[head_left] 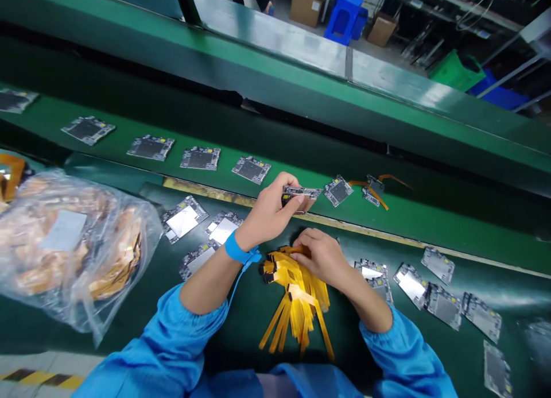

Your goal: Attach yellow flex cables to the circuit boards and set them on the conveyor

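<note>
1. Resting just above the belt's [430,220] near edge, a board [301,192] is pinched between the thumb and fingers of the left hand [269,211], which is closed on it.
2. The right hand [321,254] is laid with curled fingers on the top of the cable pile [297,297]. Whether a cable end is actually nipped cannot be told.
3. The pile is fanned out on the bench between the two forearms, and many yellow cables are left in it.
4. Beyond the held board, small pieces with orange cables [373,188] are seen on the belt. A row of belt boards [200,158] further left shows no cables.
5. Bench boards are scattered to the left [185,219] and right [443,303] of the hands. Judged from these and the thick pile, the work is far from finished.
6. A clear bag [64,243] of amber parts is set at the far left.
</note>
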A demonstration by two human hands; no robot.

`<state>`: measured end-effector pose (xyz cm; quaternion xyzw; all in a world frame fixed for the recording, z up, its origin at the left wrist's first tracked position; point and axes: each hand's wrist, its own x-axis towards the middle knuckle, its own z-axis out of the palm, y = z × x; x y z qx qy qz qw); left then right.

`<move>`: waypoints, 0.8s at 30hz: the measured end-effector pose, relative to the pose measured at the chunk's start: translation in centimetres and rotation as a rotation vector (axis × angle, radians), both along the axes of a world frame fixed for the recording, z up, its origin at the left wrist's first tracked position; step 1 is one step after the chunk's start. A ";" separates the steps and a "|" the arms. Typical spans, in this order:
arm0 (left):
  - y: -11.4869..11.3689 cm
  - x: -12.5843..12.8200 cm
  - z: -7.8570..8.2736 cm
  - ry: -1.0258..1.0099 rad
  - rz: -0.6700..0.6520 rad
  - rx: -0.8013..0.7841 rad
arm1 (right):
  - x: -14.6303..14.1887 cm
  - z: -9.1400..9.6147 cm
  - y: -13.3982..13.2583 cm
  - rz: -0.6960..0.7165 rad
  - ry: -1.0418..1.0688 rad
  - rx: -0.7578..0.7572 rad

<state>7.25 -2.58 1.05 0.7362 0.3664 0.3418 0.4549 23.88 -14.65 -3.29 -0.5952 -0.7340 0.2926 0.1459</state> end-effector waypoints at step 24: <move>0.6 -0.3 0.4 0.017 -0.107 -0.073 | 2.2 -0.7 -0.9 -0.186 0.273 0.049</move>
